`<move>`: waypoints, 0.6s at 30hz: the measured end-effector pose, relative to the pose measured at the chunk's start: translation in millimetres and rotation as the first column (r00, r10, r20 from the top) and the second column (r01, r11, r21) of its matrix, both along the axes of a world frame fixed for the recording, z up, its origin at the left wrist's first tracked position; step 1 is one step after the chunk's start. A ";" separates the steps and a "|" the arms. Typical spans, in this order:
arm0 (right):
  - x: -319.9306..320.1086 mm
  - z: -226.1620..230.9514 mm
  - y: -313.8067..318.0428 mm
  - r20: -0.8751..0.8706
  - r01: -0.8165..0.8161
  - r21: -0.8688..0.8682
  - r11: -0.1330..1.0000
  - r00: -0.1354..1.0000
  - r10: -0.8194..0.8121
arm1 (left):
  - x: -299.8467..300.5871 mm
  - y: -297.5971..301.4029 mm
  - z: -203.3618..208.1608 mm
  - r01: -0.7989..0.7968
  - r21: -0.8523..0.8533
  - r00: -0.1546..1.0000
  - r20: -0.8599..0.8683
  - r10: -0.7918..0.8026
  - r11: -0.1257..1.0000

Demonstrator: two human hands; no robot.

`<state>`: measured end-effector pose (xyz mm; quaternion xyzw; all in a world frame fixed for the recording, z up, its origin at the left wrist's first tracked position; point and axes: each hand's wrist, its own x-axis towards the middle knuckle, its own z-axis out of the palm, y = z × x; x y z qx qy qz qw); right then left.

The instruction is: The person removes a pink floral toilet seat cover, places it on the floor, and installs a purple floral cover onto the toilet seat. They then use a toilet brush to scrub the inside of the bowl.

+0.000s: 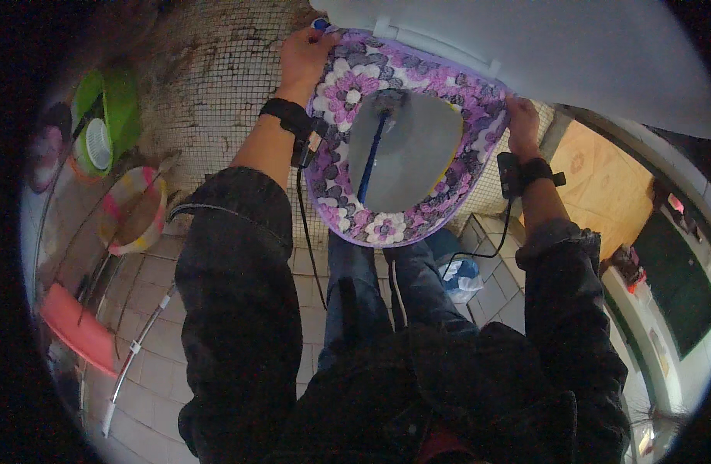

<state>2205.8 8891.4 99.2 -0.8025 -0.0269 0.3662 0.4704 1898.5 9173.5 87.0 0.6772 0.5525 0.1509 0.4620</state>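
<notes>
A padded toilet seat cover with purple, grey and white flowers lies over the rounded toilet seat. Gripping its far left edge is my left hand, its fingers partly hidden, beside a small blue and white round thing. My right hand pinches the cover's right edge, fingers curled and partly out of sight. Through the opening shows the grey-white toilet bowl, with a long blue-handled brush leaning in it. The white raised lid stands behind the seat.
To the left are a green bin, a white colander, a pink and yellow basin, a red-pink dustpan and a pole. A lined wastebasket stands near my legs. Tan flooring lies to the right.
</notes>
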 end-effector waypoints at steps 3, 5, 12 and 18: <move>-7.8 7.0 -8.9 -0.009 0.002 0.040 0.999 1.000 -0.001 | -22.5 -7.3 11.9 -0.070 -0.077 0.992 0.097 0.077 0.995; -24.1 15.9 -20.6 0.118 0.018 0.017 1.000 0.993 -0.020 | -49.6 -11.9 13.6 -0.101 -0.122 0.970 0.209 0.125 0.987; -169.2 54.0 -134.9 0.131 0.069 -0.356 0.932 0.991 -0.024 | -172.6 -141.5 40.7 0.032 -0.546 0.925 -0.300 -0.231 0.837; -246.9 54.0 -191.4 -0.691 0.070 -0.392 0.917 0.635 -0.344 | -190.9 -263.7 89.0 -0.081 -0.926 0.892 0.097 0.442 0.368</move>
